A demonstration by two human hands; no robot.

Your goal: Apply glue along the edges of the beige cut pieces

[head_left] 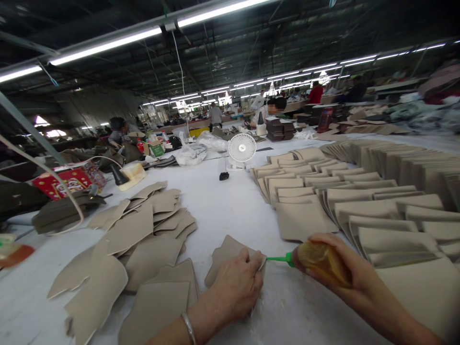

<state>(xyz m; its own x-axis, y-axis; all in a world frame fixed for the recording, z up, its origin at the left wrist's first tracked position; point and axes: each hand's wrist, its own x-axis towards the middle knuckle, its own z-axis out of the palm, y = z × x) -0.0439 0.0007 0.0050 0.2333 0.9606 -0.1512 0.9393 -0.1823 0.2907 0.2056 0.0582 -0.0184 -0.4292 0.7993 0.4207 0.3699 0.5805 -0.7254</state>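
My left hand (235, 285) is curled down on a beige cut piece (224, 253) lying on the white table, fingers pinching its right edge. My right hand (332, 261) is closed around a yellowish squeeze bottle (321, 258) with a green nozzle (280, 258). The nozzle tip points left and meets the edge of that piece beside my left fingers. A silver bracelet (189, 327) sits on my left wrist.
Loose beige cut pieces (143, 239) spread to the left. Overlapping rows of folded beige pieces (359, 201) fill the right. A small white fan (241, 148), a glue pot with brush (131, 173) and a red box (66, 179) stand further back. Other people work at distant tables.
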